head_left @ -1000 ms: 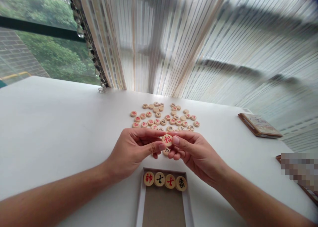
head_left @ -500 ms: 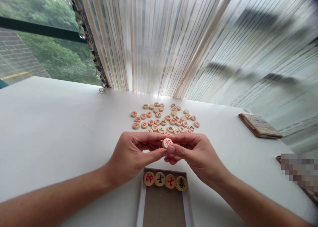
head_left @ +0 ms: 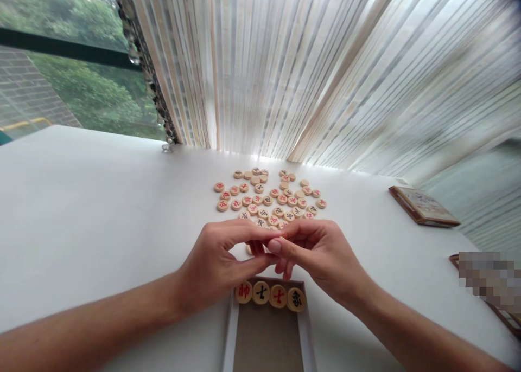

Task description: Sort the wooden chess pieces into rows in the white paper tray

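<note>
- head view: left hand (head_left: 215,263) and right hand (head_left: 321,255) are meeting fingertip to fingertip just above the far end of the box (head_left: 230,334); both are pinching shut, thumbs touching; whatever is lying between the tips is hidden
- a piece (head_left: 249,249) is peeking out under the left fingers; i cannot tell whether it is being held
- a row (head_left: 261,293) of four discs is sitting along the box's far wall, each touching the next
- loose pieces (head_left: 268,198) are lying scattered on the table (head_left: 81,198) beyond the hands; a case (head_left: 423,206) is lying well off to the right
</note>
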The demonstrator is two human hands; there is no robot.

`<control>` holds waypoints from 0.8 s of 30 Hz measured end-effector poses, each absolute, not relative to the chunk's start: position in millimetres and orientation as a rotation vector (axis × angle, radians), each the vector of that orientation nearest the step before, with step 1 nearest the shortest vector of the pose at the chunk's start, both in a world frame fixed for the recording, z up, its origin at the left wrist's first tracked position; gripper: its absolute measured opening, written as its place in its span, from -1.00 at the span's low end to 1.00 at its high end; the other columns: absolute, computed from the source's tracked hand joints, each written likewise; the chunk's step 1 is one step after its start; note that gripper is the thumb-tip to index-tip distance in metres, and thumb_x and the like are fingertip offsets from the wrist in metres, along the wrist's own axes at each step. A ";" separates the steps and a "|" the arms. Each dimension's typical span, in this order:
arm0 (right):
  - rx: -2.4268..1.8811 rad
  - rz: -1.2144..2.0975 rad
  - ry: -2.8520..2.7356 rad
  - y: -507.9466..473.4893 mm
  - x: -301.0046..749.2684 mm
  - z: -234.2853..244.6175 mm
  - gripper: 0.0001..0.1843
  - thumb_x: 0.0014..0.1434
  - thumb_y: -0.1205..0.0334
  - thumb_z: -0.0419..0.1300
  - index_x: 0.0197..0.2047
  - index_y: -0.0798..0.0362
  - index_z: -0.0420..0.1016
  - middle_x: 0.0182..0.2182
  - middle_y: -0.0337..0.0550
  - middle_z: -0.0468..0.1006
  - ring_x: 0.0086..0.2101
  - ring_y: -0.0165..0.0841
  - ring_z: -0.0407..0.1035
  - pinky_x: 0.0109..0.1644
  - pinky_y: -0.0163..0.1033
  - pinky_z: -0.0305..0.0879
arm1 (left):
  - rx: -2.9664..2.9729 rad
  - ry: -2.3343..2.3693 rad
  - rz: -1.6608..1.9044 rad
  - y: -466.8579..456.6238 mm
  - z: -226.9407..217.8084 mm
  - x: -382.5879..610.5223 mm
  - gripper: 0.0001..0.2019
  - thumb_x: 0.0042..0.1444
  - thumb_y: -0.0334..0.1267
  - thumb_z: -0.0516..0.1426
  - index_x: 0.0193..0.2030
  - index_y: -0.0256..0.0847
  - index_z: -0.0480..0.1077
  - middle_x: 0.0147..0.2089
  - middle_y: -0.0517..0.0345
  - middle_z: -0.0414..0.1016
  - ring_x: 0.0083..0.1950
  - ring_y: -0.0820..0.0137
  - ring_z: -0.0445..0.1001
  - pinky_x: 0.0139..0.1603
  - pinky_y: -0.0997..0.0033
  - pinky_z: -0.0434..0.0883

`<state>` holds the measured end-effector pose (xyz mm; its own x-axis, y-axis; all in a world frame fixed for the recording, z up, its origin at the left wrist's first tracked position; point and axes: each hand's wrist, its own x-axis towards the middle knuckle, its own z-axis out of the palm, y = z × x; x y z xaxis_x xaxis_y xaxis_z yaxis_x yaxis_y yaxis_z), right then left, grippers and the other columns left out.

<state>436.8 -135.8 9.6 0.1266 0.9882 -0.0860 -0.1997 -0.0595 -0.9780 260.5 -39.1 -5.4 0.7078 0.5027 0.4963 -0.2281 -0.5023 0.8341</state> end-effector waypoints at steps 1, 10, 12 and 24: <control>-1.178 1.245 -0.942 -135.9 437.0 10.5 -0.70 -0.04 0.14 0.64 -0.37 0.16 0.74 -0.55 -0.13 0.68 -0.58 -0.45 0.52 -0.49 -0.46 0.52 | 1.891 0.214 0.893 -39.0 -5.0 260.6 -0.76 0.22 -0.47 0.34 0.00 -0.19 0.68 -0.28 0.17 0.70 -0.28 0.50 0.60 -0.18 0.58 0.54; -1.075 1.292 -0.998 -134.5 443.4 9.2 -0.74 0.23 0.07 0.48 -0.23 0.12 0.79 -0.53 -0.13 0.67 -0.52 -0.41 0.56 -0.43 -0.39 0.53 | 1.742 0.291 0.829 -35.9 -9.7 261.1 -0.76 0.21 -0.36 0.37 0.03 -0.21 0.68 -0.17 0.05 0.71 -0.22 0.40 0.61 -0.19 0.46 0.56; -1.074 1.300 -1.001 -135.1 445.0 7.6 -0.76 0.26 0.08 0.45 -0.18 0.11 0.79 -0.52 -0.12 0.68 -0.51 -0.41 0.56 -0.41 -0.38 0.53 | 1.719 0.299 0.821 -35.4 -9.3 261.4 -0.74 0.22 -0.34 0.37 0.05 -0.21 0.68 -0.17 0.04 0.71 -0.22 0.40 0.61 -0.19 0.45 0.56; -1.153 1.292 -0.912 -135.1 437.1 11.1 -0.65 -0.10 0.15 0.67 -0.35 0.13 0.69 -0.55 -0.18 0.66 -0.57 -0.44 0.49 -0.48 -0.39 0.48 | 1.864 0.263 0.843 -37.4 -11.3 259.6 -0.73 0.28 -0.37 0.33 0.10 -0.19 0.66 -0.09 0.01 0.72 -0.12 0.34 0.67 -0.09 0.42 0.59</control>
